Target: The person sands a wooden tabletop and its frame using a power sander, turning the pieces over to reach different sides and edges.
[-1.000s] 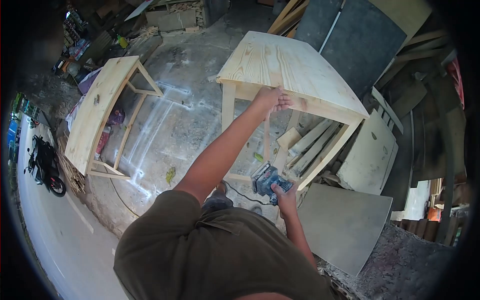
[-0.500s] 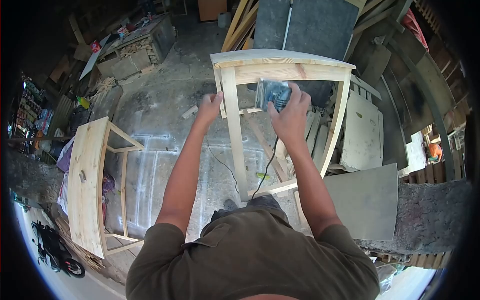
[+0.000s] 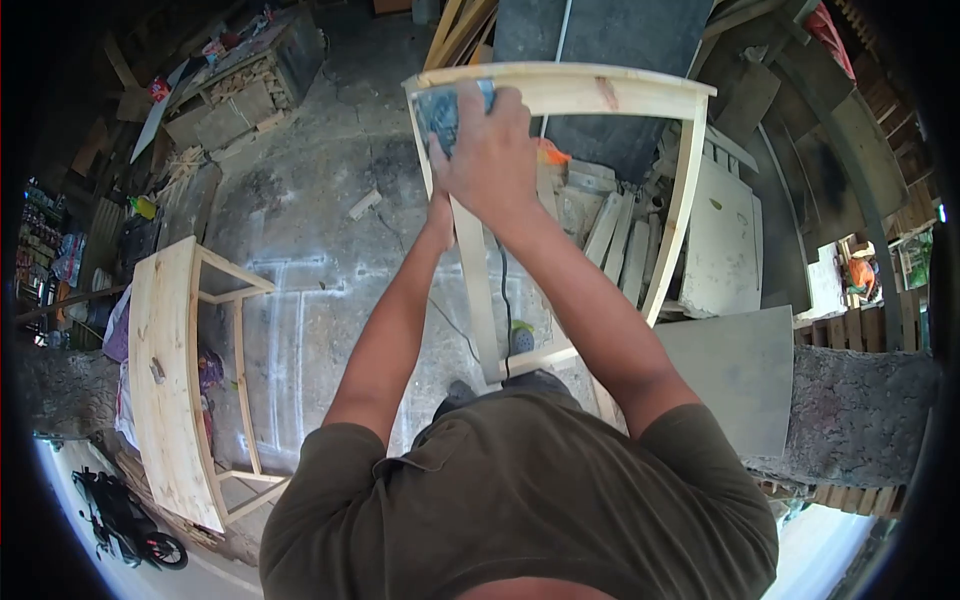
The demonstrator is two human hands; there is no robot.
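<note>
Sander (image 3: 437, 108) moved left (in right hand (image 3: 490, 155)).

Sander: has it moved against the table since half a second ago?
Yes: the sander has moved left across the table to the top of its near left leg.

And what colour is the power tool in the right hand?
The power tool is mostly blue, seen in the head view, the only one.

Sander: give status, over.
Right grip holding sander, at left end of table. Left grip near leg, partly hidden. Cord dangling beside leg.
</note>
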